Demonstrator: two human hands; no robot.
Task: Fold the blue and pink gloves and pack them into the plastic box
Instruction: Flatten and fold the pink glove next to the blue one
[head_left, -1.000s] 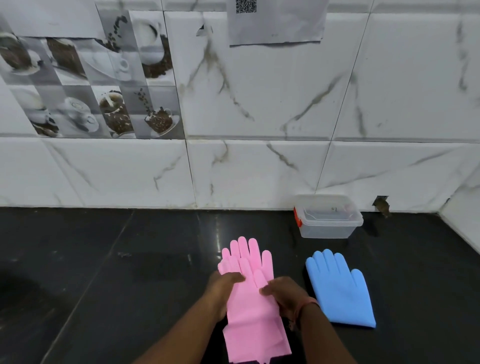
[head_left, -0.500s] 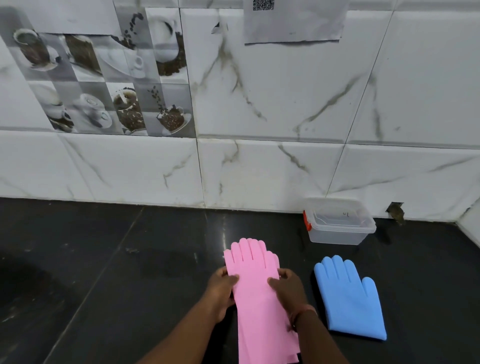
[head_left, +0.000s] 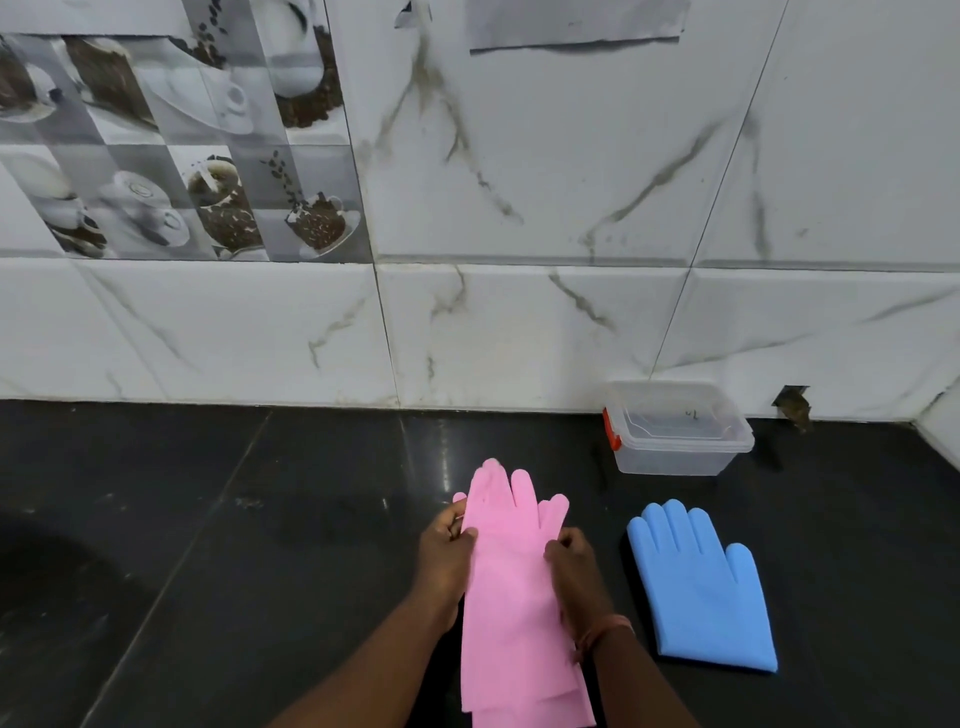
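Stacked pink gloves (head_left: 511, 582) lie lengthwise on the black counter, fingers pointing to the wall. My left hand (head_left: 447, 558) pinches their left edge and my right hand (head_left: 574, 564) pinches their right edge, near the palm. A blue glove (head_left: 701, 582) lies flat to the right, fingers up, untouched. The clear plastic box (head_left: 678, 428) with a red latch stands against the wall behind the blue glove, its lid on.
The black counter (head_left: 234, 545) meets a white marble-tiled wall (head_left: 519, 338) at the back and a side wall at the far right. A small hole in the wall (head_left: 792, 402) shows right of the box.
The camera has tilted and come closer. The pink gloves were straightened and aligned; both hands shifted from the middle to gripping the two side edges.
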